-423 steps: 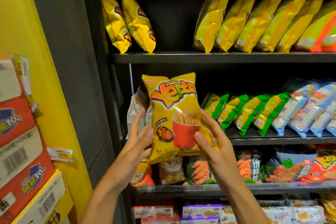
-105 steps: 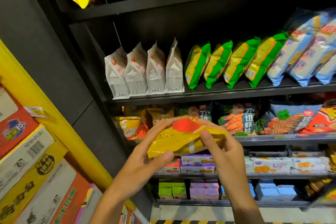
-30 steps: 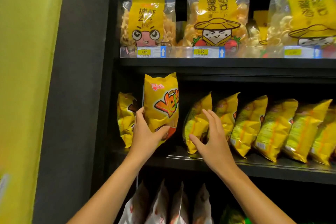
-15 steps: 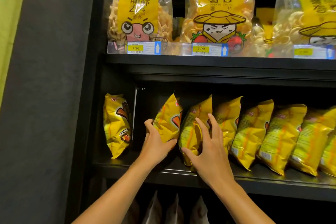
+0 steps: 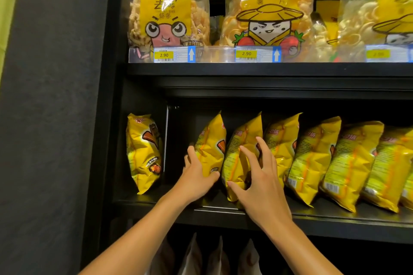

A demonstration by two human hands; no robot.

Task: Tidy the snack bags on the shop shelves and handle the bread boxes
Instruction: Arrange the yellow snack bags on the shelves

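Note:
A yellow snack bag (image 5: pixel 211 145) stands edge-on at the left end of a leaning row on the black shelf (image 5: pixel 335 219). My left hand (image 5: pixel 196 176) grips its lower part, fingers behind it and thumb across the front. Just to its right, my right hand (image 5: pixel 259 181) lies with spread fingers on the neighbouring yellow bag (image 5: pixel 241 140). Several more yellow bags (image 5: pixel 317 154) lean in line to the right. No bread boxes are in view.
A lone yellow bag (image 5: pixel 144 152) stands at the shelf's far left behind a thin divider (image 5: pixel 166 138). The shelf above holds clear bags of crisps (image 5: pixel 169 6) with price tags (image 5: pixel 164 54). White bags (image 5: pixel 220 257) show on the shelf below. A dark wall panel (image 5: pixel 55 118) is at left.
My left hand has turned the yellow bag edge-on and set it into the row, against the leftmost bag. My right hand stays on the neighbouring bag. The camera has come closer.

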